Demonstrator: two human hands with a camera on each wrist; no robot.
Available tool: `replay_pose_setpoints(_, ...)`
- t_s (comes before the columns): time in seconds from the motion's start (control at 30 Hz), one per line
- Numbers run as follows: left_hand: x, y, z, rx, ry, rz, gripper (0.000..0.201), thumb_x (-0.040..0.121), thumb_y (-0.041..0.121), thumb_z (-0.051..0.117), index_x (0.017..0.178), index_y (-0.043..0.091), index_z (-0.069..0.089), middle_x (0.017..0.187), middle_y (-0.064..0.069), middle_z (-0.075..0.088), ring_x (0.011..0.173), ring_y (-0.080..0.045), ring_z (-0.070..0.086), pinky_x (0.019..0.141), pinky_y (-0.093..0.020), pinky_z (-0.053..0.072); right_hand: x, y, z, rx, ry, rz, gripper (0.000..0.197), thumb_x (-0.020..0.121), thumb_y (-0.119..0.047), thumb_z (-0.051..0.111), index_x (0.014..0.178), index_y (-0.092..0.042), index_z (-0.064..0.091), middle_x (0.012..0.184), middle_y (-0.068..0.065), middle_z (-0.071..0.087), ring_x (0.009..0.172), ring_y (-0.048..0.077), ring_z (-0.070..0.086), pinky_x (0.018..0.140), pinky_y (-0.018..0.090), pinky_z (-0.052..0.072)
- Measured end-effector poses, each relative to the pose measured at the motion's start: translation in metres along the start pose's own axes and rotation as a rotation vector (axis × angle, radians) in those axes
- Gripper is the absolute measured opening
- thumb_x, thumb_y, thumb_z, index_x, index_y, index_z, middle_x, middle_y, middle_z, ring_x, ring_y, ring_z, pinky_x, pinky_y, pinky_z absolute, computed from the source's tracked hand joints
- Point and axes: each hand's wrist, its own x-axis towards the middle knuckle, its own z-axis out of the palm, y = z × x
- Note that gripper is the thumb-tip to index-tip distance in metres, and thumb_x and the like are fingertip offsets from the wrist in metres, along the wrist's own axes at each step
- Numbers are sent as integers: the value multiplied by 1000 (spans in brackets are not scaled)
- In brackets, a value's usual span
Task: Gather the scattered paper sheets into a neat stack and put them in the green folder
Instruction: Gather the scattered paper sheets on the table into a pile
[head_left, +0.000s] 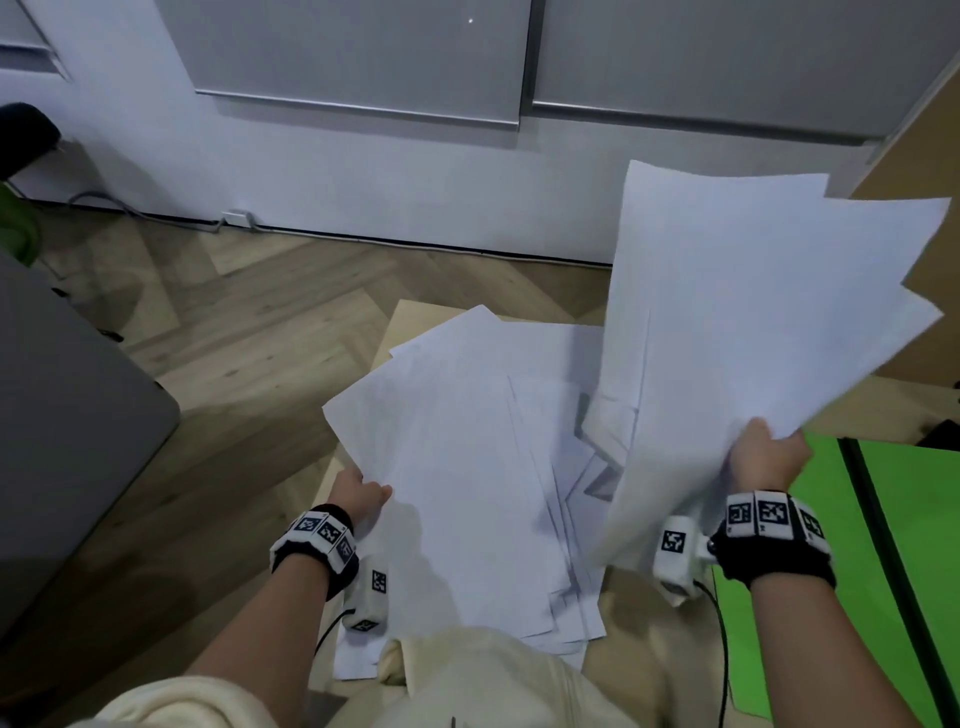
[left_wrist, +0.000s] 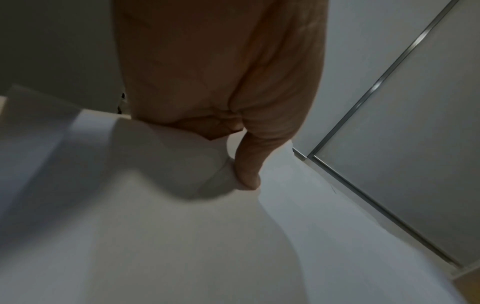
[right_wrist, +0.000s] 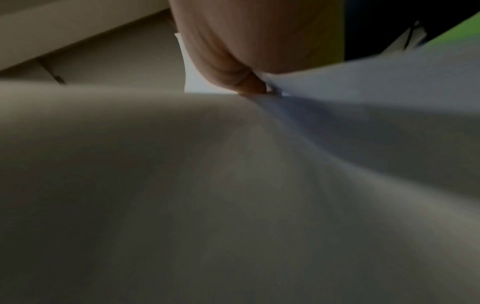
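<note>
Several white paper sheets (head_left: 467, 467) lie fanned out on a light wooden table (head_left: 623, 649). My left hand (head_left: 361, 493) grips their left edge; in the left wrist view the thumb (left_wrist: 249, 164) presses on top of the paper (left_wrist: 182, 236) while the fingers are hidden beneath it. My right hand (head_left: 763, 457) holds a bunch of loose sheets (head_left: 753, 322) raised and tilted above the table's right side. The right wrist view shows that bunch (right_wrist: 233, 185) pinched at its edge by the hand (right_wrist: 249, 84). The green folder (head_left: 841, 545) lies on the table at the right, under my right wrist.
The table's left edge drops to a herringbone wood floor (head_left: 234, 338). A grey cabinet (head_left: 62, 415) stands at the left. A white wall (head_left: 363, 171) with grey panels is at the back. A black cable (head_left: 722, 649) runs from my right wrist.
</note>
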Motion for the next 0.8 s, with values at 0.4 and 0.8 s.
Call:
replay_pose_setpoints(0.4, 5, 0, 14, -169, -54, -9, 122, 53, 77, 72, 141, -1, 41, 140, -16, 54, 124, -33, 55, 108, -48, 42, -101, 107, 44, -563, -857, 144, 62, 75, -33, 76, 125, -1, 57, 125, 16, 63, 116, 30, 59, 98, 34, 45)
replay_pose_setpoints(0.8, -6, 3, 24, -178, 73, 108, 41, 78, 14, 72, 117, 8, 63, 108, -8, 72, 98, -31, 70, 88, -46, 57, -35, 120, 34, -1160, -626, -214, 52, 93, -23, 45, 144, -22, 33, 158, 9, 18, 140, 34, 27, 108, 50, 33)
